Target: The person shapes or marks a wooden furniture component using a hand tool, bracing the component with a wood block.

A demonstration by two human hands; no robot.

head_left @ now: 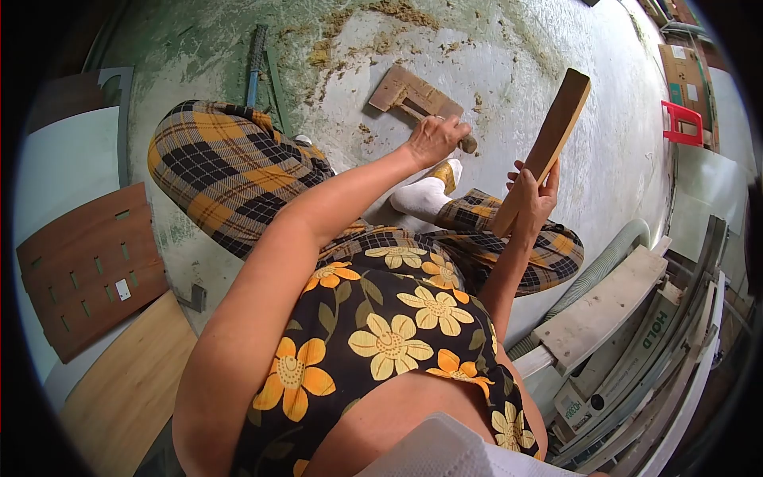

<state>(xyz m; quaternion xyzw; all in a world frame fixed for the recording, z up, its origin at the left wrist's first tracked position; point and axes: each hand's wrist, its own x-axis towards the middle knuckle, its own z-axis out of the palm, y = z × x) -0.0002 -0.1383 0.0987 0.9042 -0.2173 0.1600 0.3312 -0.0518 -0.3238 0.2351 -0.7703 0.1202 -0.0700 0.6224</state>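
My left hand [435, 143] is closed around the round-ended wooden handle [468, 145] of a trowel-like tool. Its flat, brown, worn blade [395, 87] rests on or just above the floor, apart from my sock. In my right hand [531, 193] a long, narrow strip of wood [556, 123] stands tilted upward, the fingers wrapped around its lower part. That strip's bottom end is near my knee in plaid trousers. Between the two hands lies my foot in a white sock [425, 197] with a mustard patch.
Brown crumbs [401, 12] are scattered over the worn floor. A blue-handled tool [254, 75] lies beyond one knee. At left lean a slotted brown panel [91, 266] and a pale board [131, 374]. Long rails [699, 318], a grey hose [604, 274] and a red plastic item [683, 123] are at right.
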